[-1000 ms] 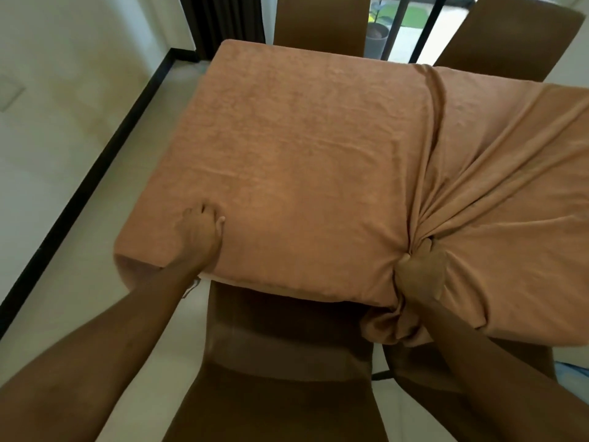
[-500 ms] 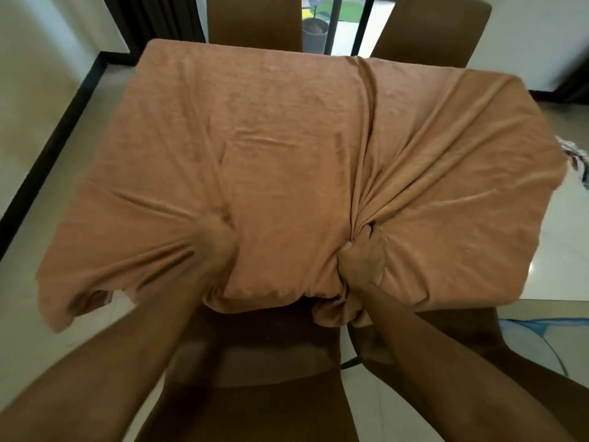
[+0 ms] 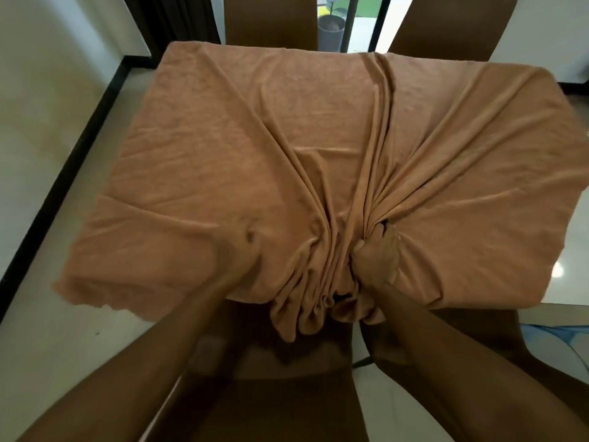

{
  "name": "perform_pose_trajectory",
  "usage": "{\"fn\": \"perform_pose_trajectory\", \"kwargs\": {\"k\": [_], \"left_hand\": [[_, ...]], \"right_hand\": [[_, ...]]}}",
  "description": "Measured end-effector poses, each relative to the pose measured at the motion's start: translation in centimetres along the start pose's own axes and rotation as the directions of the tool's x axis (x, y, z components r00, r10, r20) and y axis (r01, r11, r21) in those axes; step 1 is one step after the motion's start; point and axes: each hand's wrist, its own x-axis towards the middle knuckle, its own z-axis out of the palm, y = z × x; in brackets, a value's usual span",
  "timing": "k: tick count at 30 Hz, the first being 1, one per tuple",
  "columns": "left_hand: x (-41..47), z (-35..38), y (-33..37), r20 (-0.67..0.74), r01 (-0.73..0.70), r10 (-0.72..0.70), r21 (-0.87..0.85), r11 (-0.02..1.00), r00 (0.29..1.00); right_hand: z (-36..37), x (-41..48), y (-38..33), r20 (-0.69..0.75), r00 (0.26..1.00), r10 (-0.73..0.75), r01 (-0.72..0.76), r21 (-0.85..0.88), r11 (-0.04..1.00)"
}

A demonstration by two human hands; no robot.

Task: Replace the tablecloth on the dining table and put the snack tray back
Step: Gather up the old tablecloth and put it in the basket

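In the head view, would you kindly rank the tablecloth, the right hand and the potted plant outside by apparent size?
1. tablecloth: by far the largest.
2. right hand.
3. potted plant: looks smallest, though it stands much farther away, so true size is unsure.

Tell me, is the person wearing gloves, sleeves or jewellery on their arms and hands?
No. Both forearms are bare up to the frame edge, with no sleeves showing. The right hand has no glove, ring or watch. The left hand is motion-blurred, but nothing worn shows there.

A tan cloth [image 3: 255, 148], matt and softly napped like towelling, lies in deep folds. The exposed corner of the bench [image 3: 570, 272] is pale, smooth and glossy. The floor [image 3: 41, 148] is glossy pale tile. The chairs [image 3: 271, 393] are brown, smooth, faintly sheened.
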Motion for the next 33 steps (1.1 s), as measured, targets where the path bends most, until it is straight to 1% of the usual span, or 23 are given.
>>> {"fn": "perform_pose_trajectory", "kwargs": {"k": [1, 3, 4, 7, 9, 11, 13, 15, 17, 20, 22, 23, 24, 26, 28, 29, 30, 31, 32, 33], "left_hand": [[0.2, -1.6, -2.8, -0.026, 0.041, -0.039, 0.081, 0.996, 0.999], [0.6, -4.5, -7.6, -0.033, 0.093, -0.088, 0.202, 0.975, 0.996], [0.7, -5.6, -9.3, -0.026, 0.093, -0.089, 0.233, 0.968, 0.996], [1.0, -6.7, -11.8, -0.027, 0.009, -0.003, 0.264, 0.964, 1.0], [1.3, -6.4, -11.2, -0.058, 0.019, -0.002, 0.293, 0.956, 0.998], [1.7, -5.7, -10.0, -0.087, 0.042, -0.018, 0.282, 0.959, 0.996], [2.0, -4.4, -7.1, -0.083, 0.053, -0.036, 0.208, 0.977, 0.996], [2.3, -2.4, -2.8, -0.082, 0.111, -0.103, 0.103, 0.989, 0.991], [2.2, 0.3, 2.1, -0.033, 0.167, -0.166, -0.002, 0.986, 0.985], [1.5, 4.9, 8.8, 0.101, 0.154, -0.139, -0.155, 0.976, 0.985], [0.5, 7.3, 12.4, 0.178, 0.142, -0.096, -0.267, 0.953, 0.979], [0.0, 7.9, 13.8, 0.22, 0.153, -0.082, -0.331, 0.931, 0.972], [-0.4, 8.6, 14.6, 0.294, 0.196, -0.084, -0.377, 0.905, 0.952], [-1.0, 8.8, 14.7, 0.445, 0.259, -0.032, -0.46, 0.849, 0.895], [-1.8, 7.7, 13.5, 0.568, 0.294, 0.047, -0.494, 0.818, 0.822], [-2.5, 7.0, 12.5, 0.607, 0.267, 0.089, -0.471, 0.84, 0.79], [-2.4, 6.0, 11.3, 0.616, 0.218, 0.106, -0.428, 0.877, 0.781], [-3.1, 4.3, 10.2, 0.6, 0.145, 0.132, -0.391, 0.909, 0.789], [-3.3, 3.5, 9.1, 0.617, 0.125, 0.142, -0.369, 0.921, 0.774], [-3.6, 2.7, 8.1, 0.607, 0.067, 0.208, -0.399, 0.915, 0.767]], "right_hand": [[0.0, -0.1, 0.0, 0.005, 1.0, 0.002, -0.002, 0.002, 1.0], [-0.1, -0.1, -0.2, 0.012, 1.0, 0.001, -0.001, 0.008, 1.0], [-0.1, -0.1, -0.2, 0.014, 1.0, 0.0, 0.0, 0.005, 1.0], [0.2, -0.1, -0.2, 0.004, 1.0, -0.006, 0.006, 0.001, 1.0], [0.1, -0.1, -0.1, -0.004, 1.0, 0.002, -0.002, -0.009, 1.0], [0.3, 0.0, -0.2, -0.007, 1.0, -0.004, 0.004, -0.016, 1.0], [0.3, 0.0, -0.2, -0.013, 1.0, -0.004, 0.004, -0.015, 1.0], [0.5, -0.1, -0.3, -0.012, 1.0, 0.005, -0.005, -0.011, 1.0], [0.6, -0.1, -0.3, -0.003, 1.0, 0.005, -0.005, -0.007, 1.0], [0.9, 0.5, 0.4, 0.024, 1.0, 0.01, -0.011, 0.058, 0.998], [0.7, 0.9, 1.1, 0.047, 0.999, 0.026, -0.033, 0.164, 0.986], [0.4, 1.0, 1.4, 0.048, 0.998, 0.033, -0.043, 0.228, 0.973], [0.0, 1.0, 1.5, 0.046, 0.998, 0.032, -0.044, 0.282, 0.959], [-0.7, 0.8, 1.2, 0.057, 0.998, 0.024, -0.04, 0.316, 0.948], [-1.4, 0.8, 0.7, 0.11, 0.993, 0.032, -0.059, 0.256, 0.965], [-1.6, 0.8, 0.5, 0.137, 0.99, 0.037, -0.065, 0.21, 0.976], [-1.6, 0.9, 0.3, 0.159, 0.986, 0.041, -0.069, 0.173, 0.982], [-1.5, 1.0, 0.2, 0.176, 0.983, 0.048, -0.075, 0.147, 0.986], [-1.4, 1.0, 0.1, 0.185, 0.981, 0.058, -0.084, 0.135, 0.987], [-1.5, 1.1, 0.1, 0.183, 0.981, 0.068, -0.094, 0.137, 0.986]]}}
